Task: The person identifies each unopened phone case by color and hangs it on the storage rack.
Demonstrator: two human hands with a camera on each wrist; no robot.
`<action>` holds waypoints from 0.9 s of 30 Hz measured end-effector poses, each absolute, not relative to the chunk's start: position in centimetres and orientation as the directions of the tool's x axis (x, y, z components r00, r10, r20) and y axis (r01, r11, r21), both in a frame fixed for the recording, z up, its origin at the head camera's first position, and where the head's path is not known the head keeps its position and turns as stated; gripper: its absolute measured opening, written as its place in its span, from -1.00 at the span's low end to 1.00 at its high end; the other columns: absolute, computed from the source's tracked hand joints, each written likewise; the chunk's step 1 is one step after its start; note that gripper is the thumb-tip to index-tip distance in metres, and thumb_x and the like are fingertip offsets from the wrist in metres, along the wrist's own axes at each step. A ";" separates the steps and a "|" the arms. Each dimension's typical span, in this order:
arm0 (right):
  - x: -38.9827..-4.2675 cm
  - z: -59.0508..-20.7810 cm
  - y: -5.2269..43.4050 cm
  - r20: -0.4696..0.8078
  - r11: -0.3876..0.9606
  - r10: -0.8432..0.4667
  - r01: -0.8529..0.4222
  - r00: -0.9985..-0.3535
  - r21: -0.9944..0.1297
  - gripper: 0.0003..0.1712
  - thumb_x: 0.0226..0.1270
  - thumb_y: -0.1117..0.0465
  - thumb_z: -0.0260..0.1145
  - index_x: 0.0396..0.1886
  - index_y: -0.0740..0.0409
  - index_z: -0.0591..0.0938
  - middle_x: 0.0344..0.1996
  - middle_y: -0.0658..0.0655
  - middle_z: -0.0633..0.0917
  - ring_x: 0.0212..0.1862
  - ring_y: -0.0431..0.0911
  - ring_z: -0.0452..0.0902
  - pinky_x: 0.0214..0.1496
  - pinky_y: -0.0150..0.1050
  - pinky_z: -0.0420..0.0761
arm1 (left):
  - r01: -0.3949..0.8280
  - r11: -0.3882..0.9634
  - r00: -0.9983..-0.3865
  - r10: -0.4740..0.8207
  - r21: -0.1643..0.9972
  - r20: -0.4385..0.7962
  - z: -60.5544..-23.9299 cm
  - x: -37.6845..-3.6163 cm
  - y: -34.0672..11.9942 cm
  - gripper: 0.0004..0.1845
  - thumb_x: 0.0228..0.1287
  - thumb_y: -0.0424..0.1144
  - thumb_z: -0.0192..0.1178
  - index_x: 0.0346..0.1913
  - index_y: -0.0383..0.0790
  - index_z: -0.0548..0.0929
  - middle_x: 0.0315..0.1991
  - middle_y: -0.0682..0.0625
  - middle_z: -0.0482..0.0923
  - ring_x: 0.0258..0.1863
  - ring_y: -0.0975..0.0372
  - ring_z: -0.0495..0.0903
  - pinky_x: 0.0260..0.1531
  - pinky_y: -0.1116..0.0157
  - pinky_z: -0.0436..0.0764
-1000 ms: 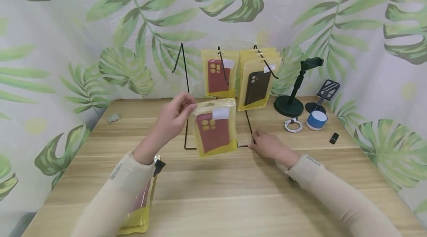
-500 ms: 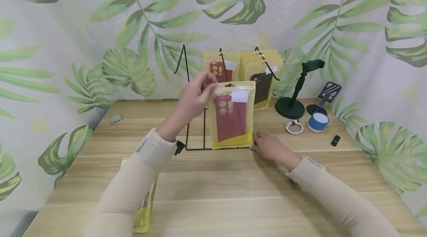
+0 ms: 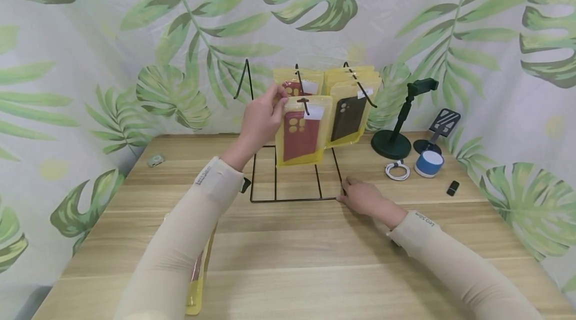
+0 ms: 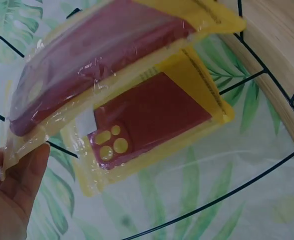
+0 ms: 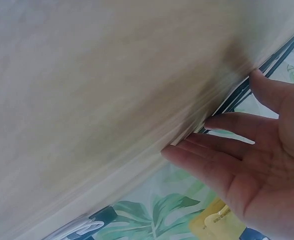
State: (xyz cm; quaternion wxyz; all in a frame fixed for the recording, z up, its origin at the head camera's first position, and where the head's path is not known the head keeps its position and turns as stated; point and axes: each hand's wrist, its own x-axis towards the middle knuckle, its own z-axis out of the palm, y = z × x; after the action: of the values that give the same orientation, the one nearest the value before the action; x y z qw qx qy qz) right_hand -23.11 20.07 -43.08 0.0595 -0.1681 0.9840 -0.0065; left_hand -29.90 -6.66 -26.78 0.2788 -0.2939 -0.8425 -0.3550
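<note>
My left hand pinches the top left corner of a yellow-edged clear pouch with a dark red phone case inside. The middle hook's tip shows at the pouch's hang hole. Behind it another red-case pouch hangs on that hook. My right hand holds the front right corner of the black wire display rack, thumb and fingertips at the wire and low over the table. Pouches with black phone cases hang on the right hook; the left hook bears nothing.
Another red-case pouch lies at the front left, partly under my left sleeve. To the right stand a green phone stand, a smaller black stand, a blue-and-white cylinder, a coiled white cable and a small black stick.
My left hand has carried the pouch up, rightward and back from in front of the rack to the middle hook's tip. The right hand has stayed at the rack's corner.
</note>
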 end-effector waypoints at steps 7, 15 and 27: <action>-23.2 -42.9 20.0 -0.125 0.945 -0.327 -0.327 -0.937 -0.024 -0.30 0.51 -0.07 0.14 0.34 0.43 0.43 0.33 0.45 0.45 0.31 0.26 0.46 0.18 0.14 0.62 | 0.652 0.639 -0.676 0.244 0.409 0.696 -26.9 -32.3 -6.3 -0.85 0.51 -0.27 0.03 -0.10 -0.31 0.54 -0.20 -0.16 0.74 -0.73 0.15 0.32 -0.70 0.30 0.22; -23.0 -42.9 20.2 -0.128 0.948 -0.317 -0.314 -0.940 -0.042 -0.31 0.50 -0.05 0.15 0.34 0.44 0.43 0.34 0.46 0.44 0.34 0.26 0.43 0.22 0.16 0.59 | 0.612 0.678 -0.699 0.222 0.408 0.679 -26.6 -33.8 -5.7 -0.83 0.51 -0.24 0.02 -0.07 -0.28 0.55 -0.26 -0.14 0.74 -0.74 0.17 0.31 -0.71 0.29 0.23; -23.2 -43.3 20.4 -0.137 0.948 -0.320 -0.316 -0.938 -0.048 -0.28 0.51 -0.08 0.13 0.37 0.44 0.40 0.36 0.46 0.42 0.37 0.27 0.38 0.29 0.14 0.54 | 0.579 0.716 -0.713 0.214 0.390 0.668 -26.4 -35.5 -5.2 -0.82 0.53 -0.24 -0.02 -0.06 -0.26 0.54 -0.10 -0.12 0.74 -0.78 0.22 0.20 -0.73 0.31 0.20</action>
State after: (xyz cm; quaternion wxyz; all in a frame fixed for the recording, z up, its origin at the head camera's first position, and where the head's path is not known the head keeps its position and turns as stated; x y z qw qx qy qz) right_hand -23.24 20.37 -43.27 0.0715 -0.1614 0.9842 -0.0128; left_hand -35.51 -5.23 -26.37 0.3034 -0.2265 -0.8751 -0.3014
